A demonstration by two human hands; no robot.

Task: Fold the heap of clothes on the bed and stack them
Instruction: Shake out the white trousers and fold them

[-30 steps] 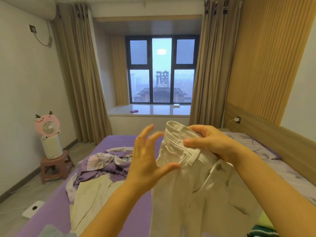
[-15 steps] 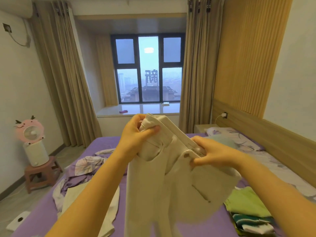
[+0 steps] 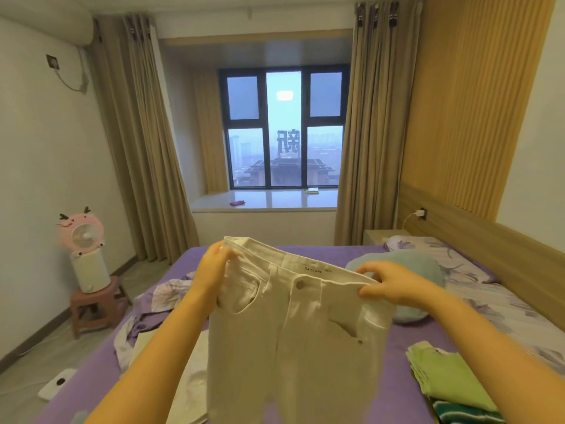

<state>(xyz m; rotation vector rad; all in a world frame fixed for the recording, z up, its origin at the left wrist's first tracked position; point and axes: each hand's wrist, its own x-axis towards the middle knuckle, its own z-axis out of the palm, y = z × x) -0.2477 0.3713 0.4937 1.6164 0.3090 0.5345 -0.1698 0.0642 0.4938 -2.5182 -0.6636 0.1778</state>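
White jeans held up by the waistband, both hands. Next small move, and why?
Probably bring the two hands together to fold the white button-front jeans in half lengthwise, leg over leg. The left hand and right hand each pinch one end of the waistband, which is spread flat with the legs hanging straight. A folded green garment already tops the stack on the purple bed.

Left hand [image 3: 212, 267] and right hand [image 3: 386, 283] raised apart, fingers pinched closed.
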